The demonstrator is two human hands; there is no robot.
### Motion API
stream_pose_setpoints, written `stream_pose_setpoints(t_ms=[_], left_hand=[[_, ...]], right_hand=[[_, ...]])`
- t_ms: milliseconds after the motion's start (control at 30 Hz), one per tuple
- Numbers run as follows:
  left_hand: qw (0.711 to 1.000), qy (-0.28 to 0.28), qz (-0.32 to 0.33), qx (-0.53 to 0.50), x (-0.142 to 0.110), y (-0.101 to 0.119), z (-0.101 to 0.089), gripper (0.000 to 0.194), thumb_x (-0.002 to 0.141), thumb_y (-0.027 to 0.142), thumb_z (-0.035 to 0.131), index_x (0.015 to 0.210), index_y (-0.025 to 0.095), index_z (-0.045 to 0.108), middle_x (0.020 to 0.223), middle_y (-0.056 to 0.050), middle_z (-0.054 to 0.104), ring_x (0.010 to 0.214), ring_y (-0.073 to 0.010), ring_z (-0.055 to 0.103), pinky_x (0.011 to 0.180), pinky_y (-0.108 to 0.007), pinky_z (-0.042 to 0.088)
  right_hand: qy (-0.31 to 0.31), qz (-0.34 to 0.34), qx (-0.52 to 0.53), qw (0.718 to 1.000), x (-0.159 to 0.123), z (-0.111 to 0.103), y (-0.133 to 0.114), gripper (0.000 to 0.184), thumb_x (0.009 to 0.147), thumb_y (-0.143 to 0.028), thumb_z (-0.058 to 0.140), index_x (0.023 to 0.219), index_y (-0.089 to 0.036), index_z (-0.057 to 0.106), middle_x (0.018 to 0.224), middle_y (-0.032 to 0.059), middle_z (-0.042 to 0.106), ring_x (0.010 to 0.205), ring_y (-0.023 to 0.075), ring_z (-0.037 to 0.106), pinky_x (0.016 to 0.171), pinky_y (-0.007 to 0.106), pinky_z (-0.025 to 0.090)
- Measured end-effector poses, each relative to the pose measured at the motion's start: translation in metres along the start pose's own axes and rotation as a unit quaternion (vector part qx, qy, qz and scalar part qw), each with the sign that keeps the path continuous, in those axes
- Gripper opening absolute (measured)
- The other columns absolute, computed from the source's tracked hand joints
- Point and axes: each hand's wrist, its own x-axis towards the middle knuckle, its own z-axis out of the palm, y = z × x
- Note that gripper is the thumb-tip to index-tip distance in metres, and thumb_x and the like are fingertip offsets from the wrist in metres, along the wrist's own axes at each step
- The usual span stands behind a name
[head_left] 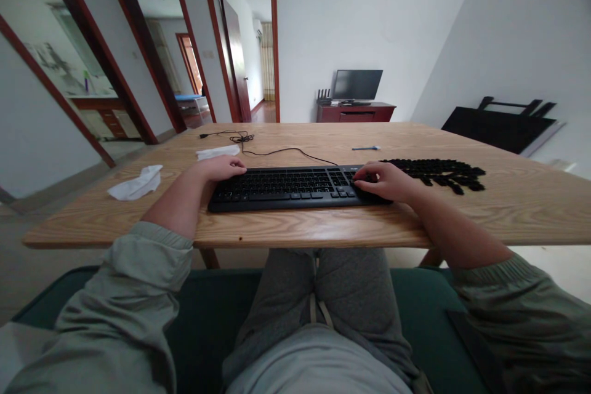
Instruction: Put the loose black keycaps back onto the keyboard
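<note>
Blk keyboard (286,189), blk keycaps (434,172), tan wood-grain table (508,212), grey-green sleeves (124,295).

Left hand (221,168) lies flat, palm down, fingers together, pointing inward. Right hand (383,181) is palm down too, angled inward, fingers (364,174) curled and bunched; can't tell if they pinch anything. Hands well apart, both reaching forward from the body. Left forearm (178,203) and right forearm (455,226) are bare, angled in toward the wrists. Grey-green sleeves (517,301) are pushed up, bunched around the elbows.
</note>
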Motion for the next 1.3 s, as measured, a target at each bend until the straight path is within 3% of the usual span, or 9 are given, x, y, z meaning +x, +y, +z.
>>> stream_pose_setpoints(t_ms=[200, 700, 900, 1067, 1300], left_hand=[[1.000, 0.000, 0.001, -0.002, -0.001, 0.001, -0.001, 0.055, 0.086, 0.055, 0.045, 0.120, 0.020, 0.069, 0.126, -0.008, 0.070, 0.113, -0.0238, 0.064, 0.100, -0.029, 0.047], [1.000, -0.001, -0.002, -0.005, -0.005, 0.006, -0.003, 0.054, 0.086, 0.055, 0.045, 0.120, 0.020, 0.068, 0.126, -0.008, 0.070, 0.114, -0.0237, 0.064, 0.100, -0.029, 0.047], [1.000, 0.000, -0.005, -0.008, -0.005, 0.005, -0.003, 0.053, 0.086, 0.055, 0.046, 0.119, 0.021, 0.069, 0.126, -0.007, 0.070, 0.115, -0.0243, 0.064, 0.101, -0.029, 0.047], [1.000, -0.005, -0.006, -0.017, -0.005, 0.006, -0.003, 0.053, 0.086, 0.055, 0.046, 0.119, 0.021, 0.069, 0.126, -0.007, 0.070, 0.115, -0.0236, 0.064, 0.102, -0.029, 0.047], [1.000, 0.000, 0.000, -0.017, -0.007, 0.009, -0.004, 0.053, 0.085, 0.054, 0.046, 0.118, 0.020, 0.071, 0.125, -0.008, 0.071, 0.113, -0.0257, 0.064, 0.101, -0.031, 0.048]], right_hand=[[-0.006, 0.010, 0.046, 0.999, -0.002, 0.001, -0.001, 0.029, 0.076, -0.039, 0.065, 0.095, -0.018, 0.072, 0.080, 0.0056, 0.072, 0.071, 0.0189, 0.062, 0.067, 0.031, 0.048], [-0.016, 0.030, 0.018, 0.999, 0.003, 0.002, 0.012, 0.032, 0.081, -0.041, 0.062, 0.099, -0.020, 0.078, 0.087, 0.0060, 0.075, 0.075, 0.0206, 0.065, 0.069, 0.033, 0.050], [0.000, 0.023, 0.006, 1.000, 0.004, 0.002, 0.015, 0.028, 0.083, -0.040, 0.059, 0.093, -0.020, 0.077, 0.094, 0.0081, 0.076, 0.084, 0.0235, 0.068, 0.080, 0.037, 0.052], [0.019, -0.020, 0.016, 0.999, 0.004, 0.002, 0.014, 0.021, 0.079, -0.036, 0.063, 0.087, -0.022, 0.077, 0.096, 0.0078, 0.076, 0.091, 0.0242, 0.068, 0.088, 0.038, 0.052], [0.017, 0.015, 0.004, 1.000, 0.002, 0.005, 0.011, 0.026, 0.081, -0.039, 0.063, 0.091, -0.021, 0.078, 0.092, 0.0078, 0.077, 0.082, 0.0235, 0.069, 0.079, 0.036, 0.054]])
